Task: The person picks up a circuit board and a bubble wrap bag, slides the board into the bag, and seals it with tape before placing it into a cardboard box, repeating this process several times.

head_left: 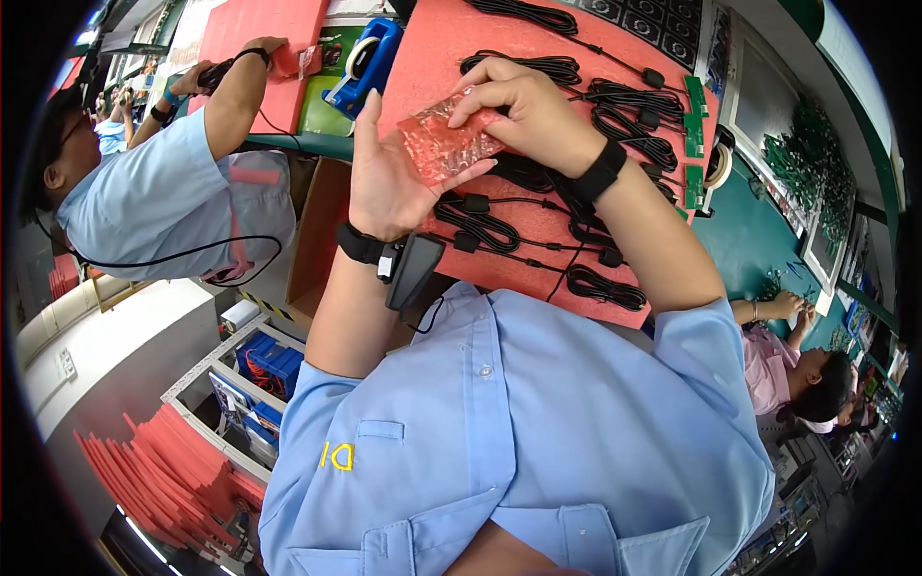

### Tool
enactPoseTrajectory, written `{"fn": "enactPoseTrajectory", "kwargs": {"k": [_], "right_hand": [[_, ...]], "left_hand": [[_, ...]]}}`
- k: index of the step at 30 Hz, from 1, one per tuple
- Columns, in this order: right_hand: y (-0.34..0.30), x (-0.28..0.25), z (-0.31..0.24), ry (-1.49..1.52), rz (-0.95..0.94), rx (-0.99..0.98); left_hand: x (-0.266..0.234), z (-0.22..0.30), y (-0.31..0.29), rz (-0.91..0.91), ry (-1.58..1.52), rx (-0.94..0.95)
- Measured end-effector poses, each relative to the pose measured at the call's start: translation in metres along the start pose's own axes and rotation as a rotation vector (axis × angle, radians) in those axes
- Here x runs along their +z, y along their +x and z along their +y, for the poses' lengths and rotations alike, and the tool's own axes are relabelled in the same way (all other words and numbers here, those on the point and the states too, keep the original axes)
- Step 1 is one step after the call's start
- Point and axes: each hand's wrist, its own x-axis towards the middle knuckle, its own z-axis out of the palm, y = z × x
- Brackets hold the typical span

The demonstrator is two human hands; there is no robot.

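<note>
A small clear plastic bag [434, 144], crinkled and tinted red by what lies behind it, is held up between my two hands over the pink foam sheet [423, 62]. My left hand [386, 192] supports it against the palm, one finger stretched upward and the thumb reaching along the lower edge. The fingertips of my right hand [533, 110] pinch the bag's upper right part. Whether anything is inside it, I cannot tell. Beneath and beside my hands lie several coiled black cables [480, 230], some joined to small green circuit boards [693, 134] along the foam's right side.
A blue tape dispenser [370, 58] stands on the bench left of the foam. Another roll of tape [718, 168] sits at right. A co-worker [168, 182] handles a dark item on the left. A cardboard box [322, 226] is below the bench edge. Another person [783, 365] works at far right.
</note>
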Motion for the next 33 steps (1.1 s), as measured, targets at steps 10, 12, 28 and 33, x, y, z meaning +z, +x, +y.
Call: {"fn": "enactPoseTrajectory", "kwargs": {"k": [10, 12, 28, 33], "right_hand": [[-0.151, -0.093, -0.078, 0.112, 0.822, 0.420], [-0.217, -0.129, -0.038, -0.029, 1.183, 0.537], [-0.380, -0.076, 0.128, 0.193, 1.064, 0.931], [-0.405, -0.058, 0.167, -0.507, 0.788, 0.978]], "left_hand": [[-0.019, -0.002, 0.006, 0.213, 0.414, 0.186], [-0.019, -0.002, 0.008, 0.215, 0.403, 0.185], [-0.054, 0.007, 0.018, 0.298, 0.396, 0.090], [-0.049, 0.005, 0.012, 0.321, 0.453, 0.112]]}}
